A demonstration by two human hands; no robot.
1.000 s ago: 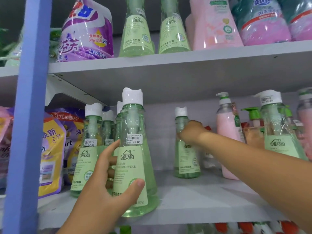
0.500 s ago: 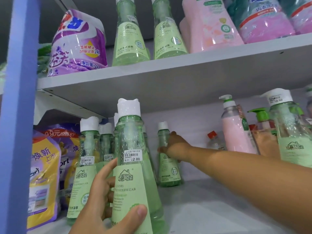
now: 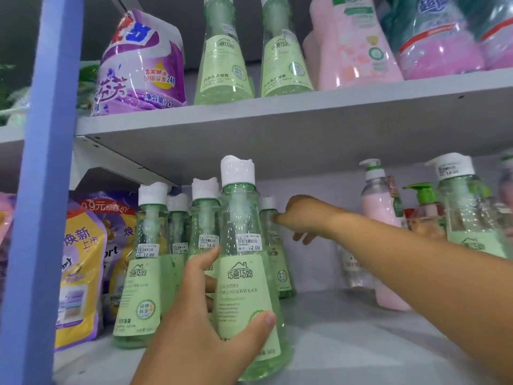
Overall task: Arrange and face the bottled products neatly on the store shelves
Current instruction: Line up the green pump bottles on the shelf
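The left hand (image 3: 200, 326) grips the front clear green plastic bottle with a white cap and pale green label (image 3: 245, 273), thumb across the lower label and fingers wrapped round its left side. This bottle stands upright at the front of the grey lower shelf (image 3: 347, 343), just ahead of a cluster of matching bottles (image 3: 150, 259) (price stickers read 12.00). The right hand (image 3: 301, 215) reaches deep over the shelf and touches the neck of a smaller green bottle at the back (image 3: 274, 262); whether its fingers close around it, I cannot tell. A pink pump bottle (image 3: 380, 218) stands to the right.
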